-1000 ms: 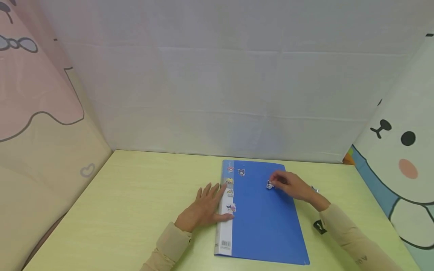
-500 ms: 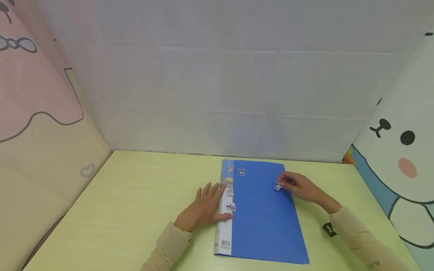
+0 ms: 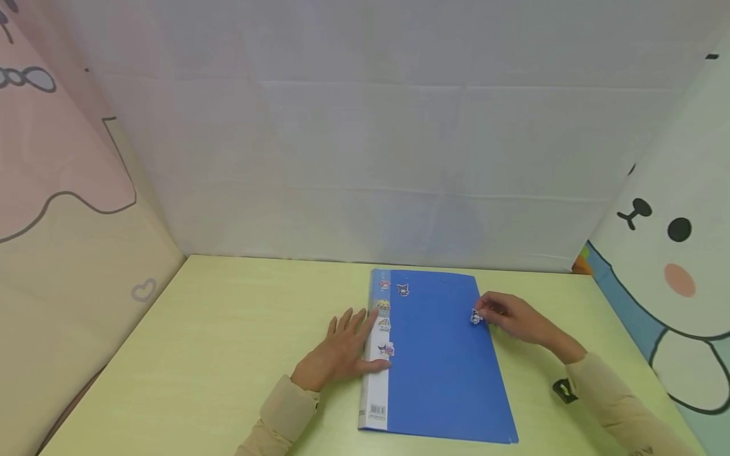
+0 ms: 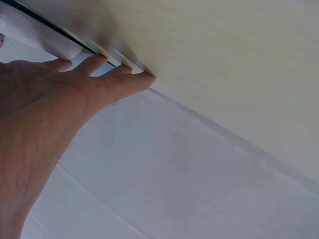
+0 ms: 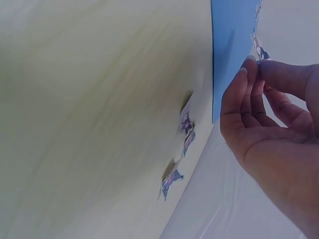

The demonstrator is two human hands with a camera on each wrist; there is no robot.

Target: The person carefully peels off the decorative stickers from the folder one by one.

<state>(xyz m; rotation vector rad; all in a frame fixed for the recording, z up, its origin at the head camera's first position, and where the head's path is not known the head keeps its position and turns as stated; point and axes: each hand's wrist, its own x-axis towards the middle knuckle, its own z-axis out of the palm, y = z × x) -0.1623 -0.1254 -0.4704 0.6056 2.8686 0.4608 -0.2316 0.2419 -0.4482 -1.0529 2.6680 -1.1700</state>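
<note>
A blue folder (image 3: 445, 380) lies on the table, its pale spine to the left. My left hand (image 3: 339, 358) rests with spread fingers along that spine, the thumb lying over onto the blue cover. Between thumb and fingertips, my right hand (image 3: 513, 316) pinches a small cartoon sticker (image 3: 476, 316) over the folder's right edge. In the right wrist view the held sticker (image 5: 259, 47) sticks out past the fingertips. Several cartoon stickers run down the spine, among them a purple-and-pink one (image 3: 386, 349). Another sticker (image 3: 403, 289) is on the cover's upper left.
In the right wrist view, several loose stickers (image 5: 172, 181) lie on the table beside the folder; my right hand and arm hide them in the head view. A black piece (image 3: 564, 391) shows by my right sleeve. A white sheet (image 3: 365, 158) hangs behind the table, with printed cloths at both sides.
My right hand has moved right with the pinched sticker, from over the cover to the folder's right edge. The left hand has stayed on the spine. The head view has shifted slightly.
</note>
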